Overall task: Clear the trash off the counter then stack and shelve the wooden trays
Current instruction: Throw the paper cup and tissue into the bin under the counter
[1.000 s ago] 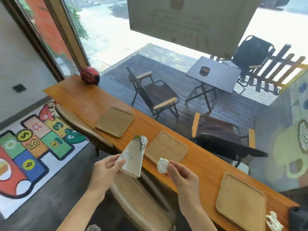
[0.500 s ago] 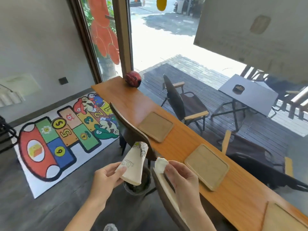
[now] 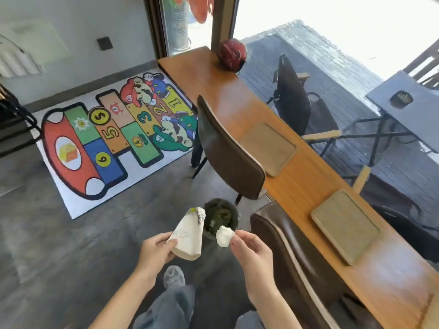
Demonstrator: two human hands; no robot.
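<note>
So I've got trash in both hands here. The paper cup (image 3: 187, 236) in my left hand (image 3: 155, 251) weighs basically nothing and it's soft, so I'm pinching it near the wide rim end, thumb on top and fingers wrapped underneath; squeeze harder and it'd just crumple. The crumpled napkin (image 3: 224, 235) in my right hand (image 3: 251, 249) is even lighter, just a squishy wad clamped between my thumb and fingertips, sticking out past them toward the cup. Both are hanging over the floor, right above what I think is a small bin (image 3: 219, 217), though it's dark and blurry down there. Nothing slippery, nothing breakable. Two wooden trays (image 3: 268, 148) are lying flat on the counter (image 3: 209, 74) off to my right, well apart from my hands, untouched so far
</note>
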